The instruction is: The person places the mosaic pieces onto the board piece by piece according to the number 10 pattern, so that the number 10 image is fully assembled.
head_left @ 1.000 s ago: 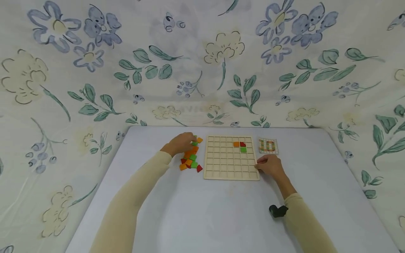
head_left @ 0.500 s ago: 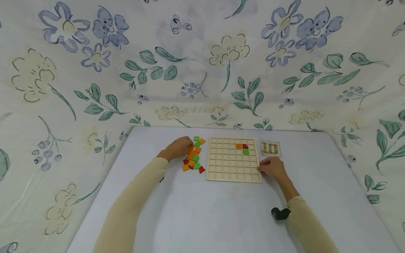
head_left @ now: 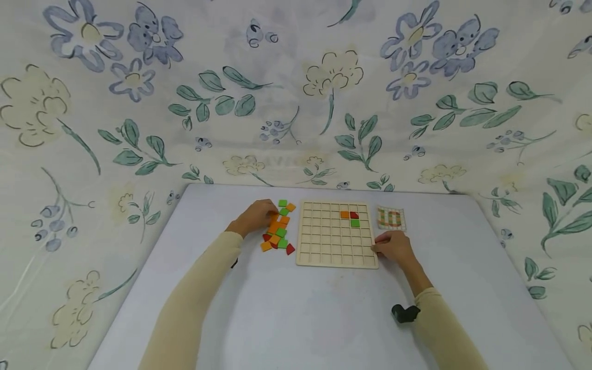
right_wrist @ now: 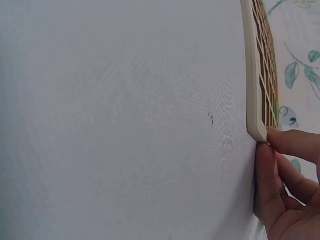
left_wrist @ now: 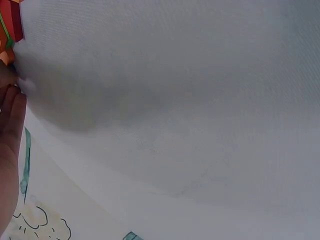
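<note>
A pale wooden grid board (head_left: pixel 324 244) lies on the table with an orange square tile (head_left: pixel 345 215), a red quarter-round tile (head_left: pixel 354 215) and a green square tile (head_left: pixel 355 223) in its upper right cells. My right hand (head_left: pixel 393 245) pinches the board's right edge near the front corner; the right wrist view shows thumb and finger on the rim (right_wrist: pixel 257 132). To the left of the board is a loose pile of orange, green and red tiles (head_left: pixel 279 233). My left hand (head_left: pixel 257 217) reaches to the pile's left side, bent fingertips at an orange tile (left_wrist: pixel 7 56); I cannot tell whether they grip it.
A small checked pattern card (head_left: pixel 390 218) with orange and green squares lies right of the board. The white table (head_left: pixel 296 313) ends at a floral cloth backdrop (head_left: pixel 277 128). A dark wrist camera (head_left: pixel 405 313) sits on the right sleeve.
My left hand has drawn back leftward from over the upper tiles, uncovering green and orange ones. The right hand stays at the board's edge. The head view has shifted slightly.
</note>
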`<state>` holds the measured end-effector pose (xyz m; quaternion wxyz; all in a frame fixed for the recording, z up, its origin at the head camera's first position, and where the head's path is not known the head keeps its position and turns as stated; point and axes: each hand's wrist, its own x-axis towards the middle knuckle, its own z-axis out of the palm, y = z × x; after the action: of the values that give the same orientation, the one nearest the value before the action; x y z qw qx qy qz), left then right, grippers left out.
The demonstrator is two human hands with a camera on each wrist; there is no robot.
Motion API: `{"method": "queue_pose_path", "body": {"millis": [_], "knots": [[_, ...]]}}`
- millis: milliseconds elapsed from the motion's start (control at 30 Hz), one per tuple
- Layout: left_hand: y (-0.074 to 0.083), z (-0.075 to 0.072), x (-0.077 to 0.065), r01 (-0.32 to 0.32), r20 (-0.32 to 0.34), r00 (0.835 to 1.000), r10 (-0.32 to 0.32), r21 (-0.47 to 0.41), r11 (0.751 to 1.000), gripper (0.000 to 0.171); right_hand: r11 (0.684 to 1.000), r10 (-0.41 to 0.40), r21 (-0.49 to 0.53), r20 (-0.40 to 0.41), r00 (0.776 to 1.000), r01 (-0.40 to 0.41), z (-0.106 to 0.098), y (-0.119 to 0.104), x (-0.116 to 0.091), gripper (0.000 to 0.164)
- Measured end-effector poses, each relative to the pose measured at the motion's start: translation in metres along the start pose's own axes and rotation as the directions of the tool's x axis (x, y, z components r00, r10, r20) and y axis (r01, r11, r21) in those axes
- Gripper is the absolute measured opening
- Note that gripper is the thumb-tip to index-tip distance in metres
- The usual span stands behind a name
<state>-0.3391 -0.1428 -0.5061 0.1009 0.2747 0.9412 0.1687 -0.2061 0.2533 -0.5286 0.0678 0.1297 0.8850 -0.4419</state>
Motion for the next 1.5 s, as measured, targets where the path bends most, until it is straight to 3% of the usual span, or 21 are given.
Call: {"method": "queue_pose_path", "body": {"millis": [233, 433, 700, 1000, 1233, 1500], "knots": [[0.008, -0.005, 0.003, 0.074, 0.015, 0.997, -0.074, -0.013, 0.997, 0.030, 1.000, 0.002, 0.024, 0.005, 1.000, -0.002, -0.001, 0.000, -0.001, 0.027], [0.006, -0.003, 0.006, 0.067, 0.006, 0.998, -0.067, 0.006, 0.998, 0.029, 0.999, -0.002, 0.045, 0.007, 1.000, 0.001, -0.002, -0.001, -0.003, 0.027], [0.010, 0.002, 0.008, 0.078, -0.052, 0.995, -0.081, -0.063, 0.995, 0.030, 0.999, -0.012, 0.037, 0.018, 1.000, 0.011, 0.000, 0.003, -0.005, 0.027], [0.064, 0.015, 0.036, -0.121, -0.140, 0.984, 0.109, -0.076, 0.990, 0.026, 1.000, -0.013, 0.023, 0.017, 1.000, 0.012, -0.003, -0.002, -0.004, 0.028], [0.118, 0.034, 0.063, -0.186, -0.103, 0.980, 0.173, -0.134, 0.973, 0.026, 0.999, -0.004, 0.052, 0.007, 1.000, 0.004, -0.007, -0.002, -0.002, 0.028], [0.150, 0.055, 0.080, -0.252, -0.043, 0.968, 0.249, -0.118, 0.960, 0.029, 0.999, -0.016, 0.043, 0.005, 1.000, 0.015, -0.005, 0.000, -0.001, 0.028]]}}
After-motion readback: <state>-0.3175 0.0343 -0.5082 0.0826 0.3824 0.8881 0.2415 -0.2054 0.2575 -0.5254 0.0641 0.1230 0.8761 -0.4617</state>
